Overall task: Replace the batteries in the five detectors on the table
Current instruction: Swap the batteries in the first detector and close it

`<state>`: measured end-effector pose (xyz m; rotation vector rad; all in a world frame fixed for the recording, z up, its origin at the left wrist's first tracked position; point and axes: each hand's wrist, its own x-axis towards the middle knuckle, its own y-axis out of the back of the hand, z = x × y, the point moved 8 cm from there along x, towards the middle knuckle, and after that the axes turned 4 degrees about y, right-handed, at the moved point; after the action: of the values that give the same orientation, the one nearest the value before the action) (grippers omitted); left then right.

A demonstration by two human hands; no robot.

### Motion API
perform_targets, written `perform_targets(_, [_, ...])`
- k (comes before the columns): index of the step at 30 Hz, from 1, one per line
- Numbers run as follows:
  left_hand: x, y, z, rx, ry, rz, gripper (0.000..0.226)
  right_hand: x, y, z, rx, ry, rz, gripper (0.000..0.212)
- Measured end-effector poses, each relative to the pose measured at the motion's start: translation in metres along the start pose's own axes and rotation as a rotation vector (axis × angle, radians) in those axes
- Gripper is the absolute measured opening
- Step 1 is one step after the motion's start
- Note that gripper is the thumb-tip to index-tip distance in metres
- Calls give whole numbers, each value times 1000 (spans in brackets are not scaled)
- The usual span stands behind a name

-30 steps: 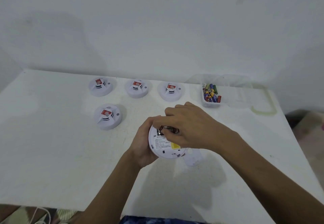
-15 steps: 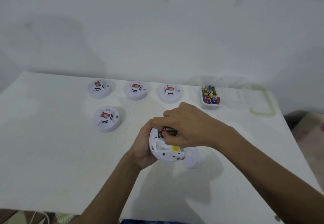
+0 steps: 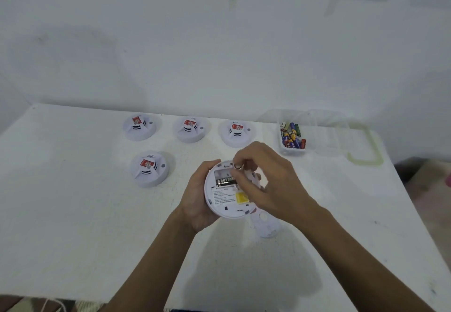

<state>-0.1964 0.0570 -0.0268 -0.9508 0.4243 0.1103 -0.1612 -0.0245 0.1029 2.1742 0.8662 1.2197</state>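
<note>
While the left hand (image 3: 197, 199) grips the open detector (image 3: 227, 204) by its rim, back side up, the right hand (image 3: 271, 185) hovers over its battery bay with fingers curled, pinching a loose battery (image 3: 238, 166) at the bay's far edge. Whether that one is coming out or going in, I cannot tell. A black battery (image 3: 225, 180) lies seated in the bay beside it. The round cover (image 3: 266, 225) lies on the table (image 3: 73, 214) just to the near right of the open detector. Beyond and to the left of the open detector stand four other detectors (image 3: 148, 169), face up and seemingly untouched. Beyond it to the right sits the tray of batteries (image 3: 292, 138). By my reading the job is barely begun: the first of five is mid-swap and four remain.
</note>
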Motion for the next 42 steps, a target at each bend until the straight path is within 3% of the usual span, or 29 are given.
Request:
perform_targets(4, [-1, 3, 4, -36, 22, 12, 49, -12, 8, 9, 84, -150, 140, 18])
perform_targets(6, [-1, 1, 8, -36, -2, -6, 50, -16, 10, 12, 98, -223, 171, 12])
perform_targets(8, [-1, -3, 10, -30, -25, -29, 52, -20, 7, 15, 95, -316, 160, 5])
perform_targets(13, [0, -3, 13, 12, -59, -40, 53, -24, -6, 17, 13, -489, 64, 14])
perform_targets(26, [-4, -6, 19, 79, -164, -7, 51, -19, -23, 14, -123, -633, 38, 15])
perform_targets(34, [-7, -5, 23, 160, -266, 60, 48, -31, -28, 22, 163, -876, 123, 8])
perform_targets(42, [-6, -2, 26, 196, -298, 74, 48, -33, -30, 22, 189, -922, 172, 20])
